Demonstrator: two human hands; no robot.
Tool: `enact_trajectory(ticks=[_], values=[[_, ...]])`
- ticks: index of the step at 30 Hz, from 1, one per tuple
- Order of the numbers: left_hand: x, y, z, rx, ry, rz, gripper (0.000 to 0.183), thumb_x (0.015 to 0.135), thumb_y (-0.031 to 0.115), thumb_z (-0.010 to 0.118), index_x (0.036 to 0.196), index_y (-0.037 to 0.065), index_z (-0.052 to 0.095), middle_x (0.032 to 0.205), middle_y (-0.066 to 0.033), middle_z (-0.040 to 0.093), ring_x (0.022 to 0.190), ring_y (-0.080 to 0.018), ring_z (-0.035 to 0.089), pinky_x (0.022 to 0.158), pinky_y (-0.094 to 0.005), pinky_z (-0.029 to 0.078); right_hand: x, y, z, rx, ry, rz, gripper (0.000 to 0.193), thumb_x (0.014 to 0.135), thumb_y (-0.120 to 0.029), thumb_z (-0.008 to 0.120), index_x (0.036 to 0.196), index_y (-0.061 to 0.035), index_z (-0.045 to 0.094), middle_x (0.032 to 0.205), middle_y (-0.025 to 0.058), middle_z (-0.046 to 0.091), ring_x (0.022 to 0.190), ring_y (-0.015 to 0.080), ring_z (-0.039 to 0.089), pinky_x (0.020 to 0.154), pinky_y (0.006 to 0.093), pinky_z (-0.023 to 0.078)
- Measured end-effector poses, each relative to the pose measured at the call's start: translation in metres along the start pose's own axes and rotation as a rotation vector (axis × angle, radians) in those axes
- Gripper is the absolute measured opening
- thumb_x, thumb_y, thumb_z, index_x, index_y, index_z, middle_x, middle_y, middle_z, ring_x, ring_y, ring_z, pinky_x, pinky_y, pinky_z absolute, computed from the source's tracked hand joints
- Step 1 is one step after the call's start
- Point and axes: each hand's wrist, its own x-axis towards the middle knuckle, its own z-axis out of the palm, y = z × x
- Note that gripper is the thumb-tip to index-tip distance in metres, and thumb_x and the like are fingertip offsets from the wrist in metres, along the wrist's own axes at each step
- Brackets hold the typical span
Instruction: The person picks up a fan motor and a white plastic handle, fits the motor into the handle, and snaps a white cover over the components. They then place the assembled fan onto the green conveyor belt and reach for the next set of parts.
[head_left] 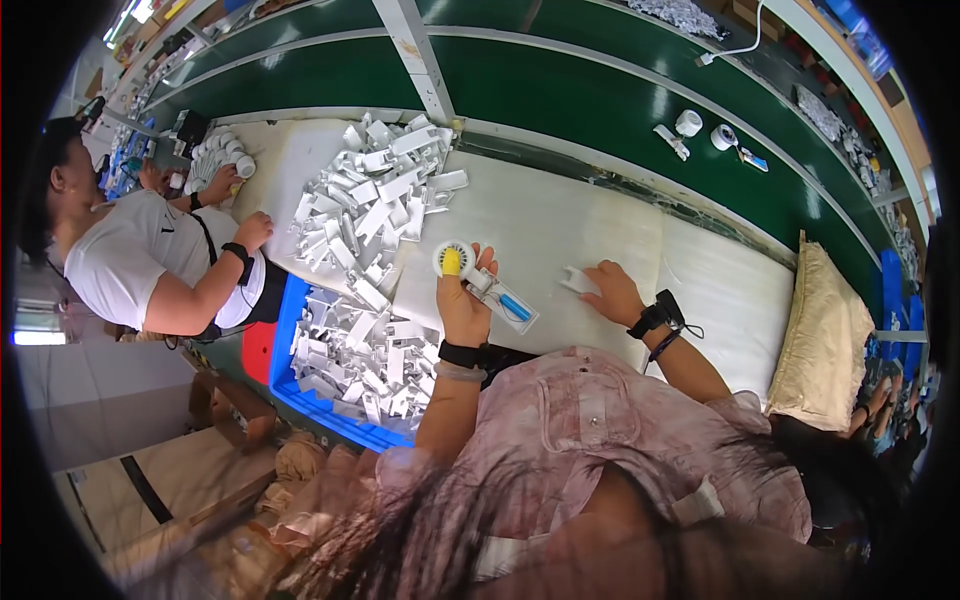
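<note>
My left hand (464, 312) is closed round a small white handheld fan (486, 282), above the white table covering. Its round, grilled head points up, under my thumb, which wears a yellow finger cover. The fan's handle lies open to the right and shows a blue cylindrical battery (515, 306) inside. To the right, my right hand (616, 296) is low over the table, its fingertips gripping the edge of a small white plastic piece (576, 280). Whether that piece rests on the table or is slightly lifted, I cannot tell.
White plastic shells (375, 195) are heaped at the back left. More fill a blue bin (284, 345) below the table edge. A co-worker (150, 265) handles white round parts at far left. Fan parts (688, 124) sit on the green ledge; a tan sack (822, 335) stands right.
</note>
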Motion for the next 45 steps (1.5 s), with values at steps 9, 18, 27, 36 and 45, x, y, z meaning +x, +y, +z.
enact_trajectory(ticks=[9,18,27,36,45], values=[[0.007,-0.023,0.031,0.196,-0.070,0.164,0.030,0.095,0.020,0.048,0.119,0.004,0.045,0.114,-0.0127,0.057,0.102,-0.0292,0.061,0.084,-0.0393,0.050,0.016,-0.107,-0.052,0.752,0.166,0.021,0.046,0.076,-0.025,0.076,0.113,-0.0045,0.059,0.096,0.0098,0.056,0.081,0.0192,0.057,0.070,0.0291,0.048],[0.006,-0.033,0.046,0.121,-0.106,0.163,0.032,0.091,0.015,0.058,0.116,0.002,0.042,0.109,-0.0118,0.055,0.093,-0.0283,0.064,0.075,-0.0350,0.053,0.010,-0.115,-0.050,0.611,0.253,0.040,0.046,0.073,-0.025,0.076,0.111,-0.0051,0.059,0.096,0.0109,0.056,0.082,0.0247,0.058,0.072,0.0327,0.049],[-0.004,-0.044,0.058,0.212,-0.152,0.143,0.045,0.088,0.003,0.058,0.125,0.004,0.033,0.115,-0.0141,0.051,0.102,-0.0275,0.061,0.087,-0.0345,0.049,0.004,-0.109,-0.052,0.512,0.302,0.028,0.047,0.072,-0.026,0.077,0.110,-0.0038,0.059,0.097,0.0112,0.057,0.086,0.0272,0.058,0.074,0.0346,0.049],[-0.007,-0.051,0.071,0.408,-0.339,0.264,0.054,0.086,-0.005,0.054,0.131,0.002,0.024,0.121,-0.0158,0.049,0.111,-0.0243,0.057,0.092,-0.0324,0.045,0.006,-0.072,-0.054,0.950,0.104,0.090,0.048,0.085,-0.030,0.066,0.122,-0.0027,0.049,0.102,0.0103,0.059,0.086,0.0192,0.060,0.073,0.0303,0.051],[-0.001,-0.069,0.082,0.350,-0.261,0.128,0.048,0.087,-0.004,0.053,0.127,0.002,0.028,0.118,-0.0165,0.053,0.107,-0.0228,0.057,0.092,-0.0341,0.045,-0.012,-0.040,-0.052,1.730,-0.342,0.338,0.043,0.094,-0.035,0.053,0.119,0.0000,0.046,0.096,0.0166,0.066,0.076,0.0222,0.069,0.068,0.0323,0.058]])
